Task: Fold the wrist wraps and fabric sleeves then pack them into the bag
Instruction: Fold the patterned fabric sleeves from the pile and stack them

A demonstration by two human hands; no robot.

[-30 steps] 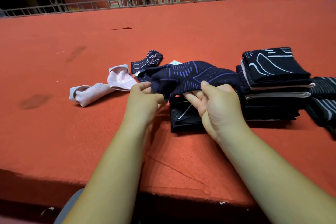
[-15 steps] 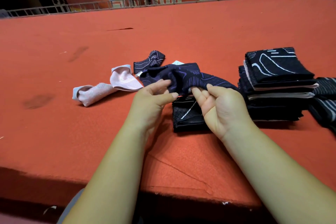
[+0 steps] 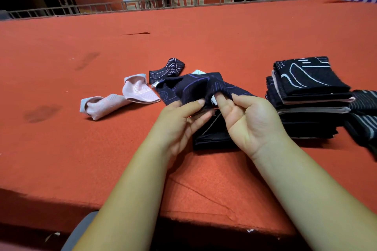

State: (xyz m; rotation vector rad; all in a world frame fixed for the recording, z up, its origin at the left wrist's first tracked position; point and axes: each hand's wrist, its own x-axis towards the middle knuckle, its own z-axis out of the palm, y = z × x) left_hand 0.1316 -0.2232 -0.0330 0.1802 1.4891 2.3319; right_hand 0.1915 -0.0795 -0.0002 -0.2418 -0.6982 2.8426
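Note:
A dark navy sleeve with purple lines (image 3: pixel 195 87) is held up over the red table (image 3: pixel 204 47). My left hand (image 3: pixel 181 120) pinches its near edge between thumb and fingers. My right hand (image 3: pixel 246 118) grips the same edge just to the right, palm turned up. Under my hands lies a folded black piece (image 3: pixel 212 134). A stack of folded black and pink-edged pieces (image 3: pixel 306 96) stands at the right. A loose pink sleeve (image 3: pixel 120 100) and a small dark patterned one (image 3: pixel 167 69) lie unfolded at the left. No bag is in view.
More dark striped fabric (image 3: pixel 365 116) lies at the far right edge of the frame. The table's front edge (image 3: pixel 183 216) runs close below my forearms. A metal railing (image 3: pixel 183 2) and red banners stand behind the table.
The navy sleeve has been drawn in and bunched; both hands moved closer together along its near edge, the left now pinching with thumb on top.

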